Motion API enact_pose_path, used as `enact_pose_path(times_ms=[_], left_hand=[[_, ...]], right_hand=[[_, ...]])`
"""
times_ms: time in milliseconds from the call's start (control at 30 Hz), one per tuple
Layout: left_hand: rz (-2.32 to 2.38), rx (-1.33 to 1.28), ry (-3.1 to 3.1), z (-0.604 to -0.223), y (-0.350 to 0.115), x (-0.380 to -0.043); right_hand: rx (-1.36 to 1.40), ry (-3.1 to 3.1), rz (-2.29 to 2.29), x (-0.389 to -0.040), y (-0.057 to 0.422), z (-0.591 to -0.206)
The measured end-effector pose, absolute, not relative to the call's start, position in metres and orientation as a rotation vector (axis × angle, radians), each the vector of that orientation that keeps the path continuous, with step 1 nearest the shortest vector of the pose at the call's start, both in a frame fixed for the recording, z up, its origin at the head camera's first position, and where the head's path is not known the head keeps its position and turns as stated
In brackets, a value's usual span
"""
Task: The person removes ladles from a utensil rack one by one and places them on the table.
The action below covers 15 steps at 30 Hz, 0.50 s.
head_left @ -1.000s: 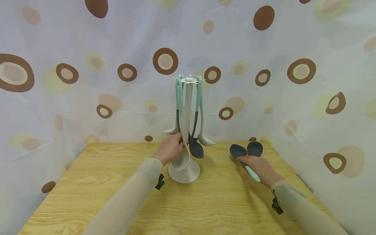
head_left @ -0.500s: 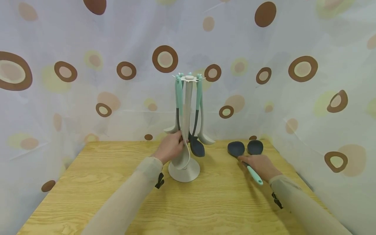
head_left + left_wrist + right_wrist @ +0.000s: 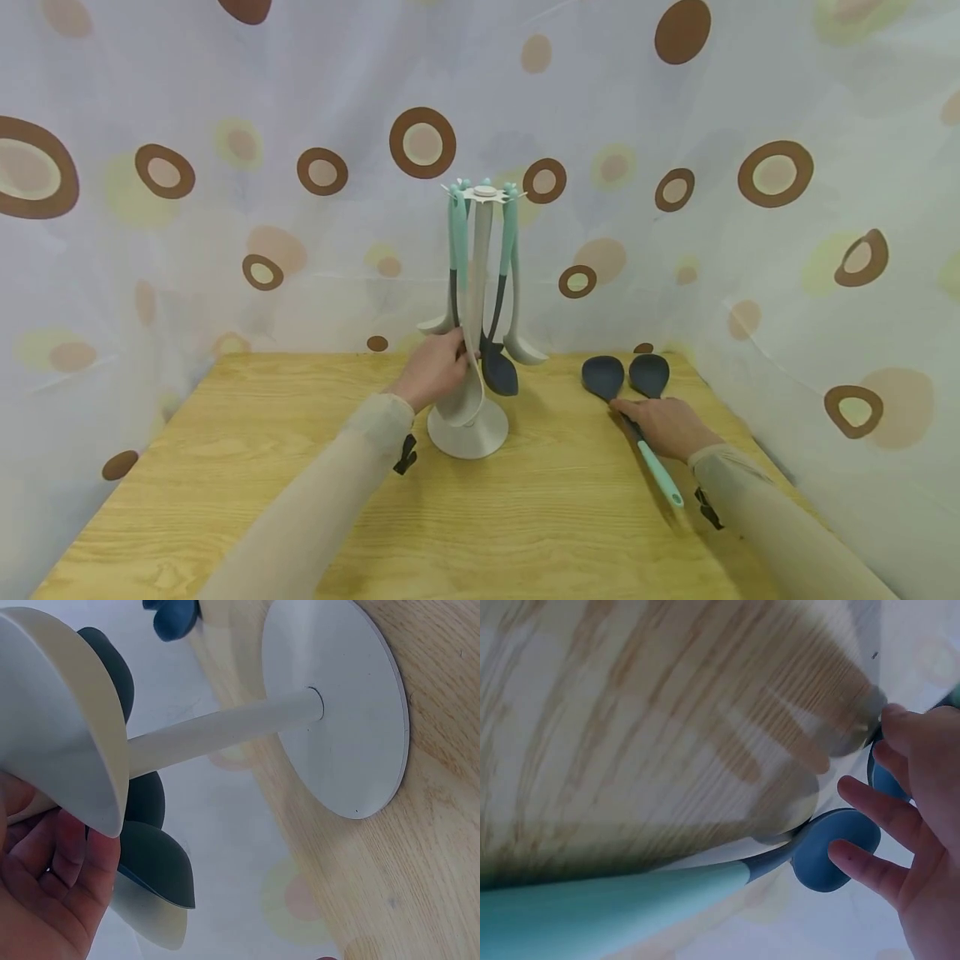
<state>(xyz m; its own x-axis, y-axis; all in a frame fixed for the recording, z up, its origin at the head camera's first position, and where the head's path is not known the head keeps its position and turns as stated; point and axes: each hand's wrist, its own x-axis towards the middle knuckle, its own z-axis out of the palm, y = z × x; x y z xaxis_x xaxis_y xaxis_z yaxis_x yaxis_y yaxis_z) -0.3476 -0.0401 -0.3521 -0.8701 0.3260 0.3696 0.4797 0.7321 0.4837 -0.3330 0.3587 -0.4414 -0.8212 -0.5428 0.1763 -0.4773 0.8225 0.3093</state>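
Note:
A white utensil stand [image 3: 467,435] stands mid-table, hung with several teal-handled utensils. My left hand [image 3: 435,367] reaches behind the hanging white utensil head [image 3: 64,705] and grips the stand's pole [image 3: 225,737]; that head hides part of the fingers. On the right, my right hand [image 3: 663,425] pinches the neck of a dark spoon [image 3: 602,377], whose teal handle slants toward me. Beside it is a second dark spoon [image 3: 649,373], its handle covered by the hand in the head view. Spread fingers [image 3: 881,806] show in the right wrist view.
A dark spoon head [image 3: 498,371] and a white ladle [image 3: 525,350] hang on the stand's right side. The wooden table [image 3: 225,467] meets a patterned curtain [image 3: 337,250] at the back and sides.
The right hand's dark spoon has turned and come lower, its handle now reaching farther toward me. The left hand stays on the stand.

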Motion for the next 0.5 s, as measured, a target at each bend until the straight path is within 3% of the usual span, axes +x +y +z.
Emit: enact_pose_path(times_ms=[500], left_hand=[[-0.847,-0.641,-2.673,-0.35,-0.042,-0.347]], right_hand=[[0.595,-3.125,0.089,-0.332,0.342,-0.432]])
